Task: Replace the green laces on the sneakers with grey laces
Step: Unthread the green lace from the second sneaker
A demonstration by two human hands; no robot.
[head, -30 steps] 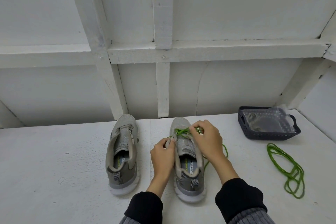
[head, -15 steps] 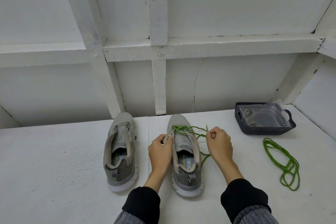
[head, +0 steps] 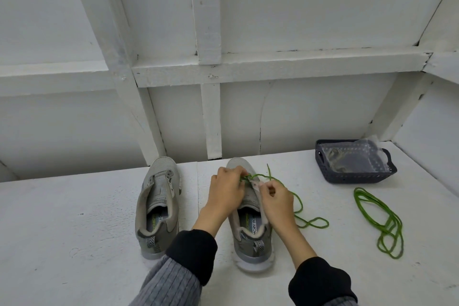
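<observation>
White-painted tabletop [head: 74,206] meets a white panelled wall [head: 298,7] — crossed by timber battens [head: 273,64].

Soft, even light is cast; faint shadows are seen beside the right sneaker [head: 250,228]; edges are bowed.

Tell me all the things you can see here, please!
shoes: 2, grey, side by side on the table; left shoe has no lace, right shoe is partly laced
lace in shoe: 1, green, trailing from the right shoe onto the table
loose lace: 1, green, lying at the right, in front of the basket
basket: 1, dark grey, far right
plastic bag: 1, clear, in the basket
table: 1, white
wall: 1, white, behind
left hand: 1, pinching the green lace
right hand: 1, at the right shoe's eyelet edge
</observation>
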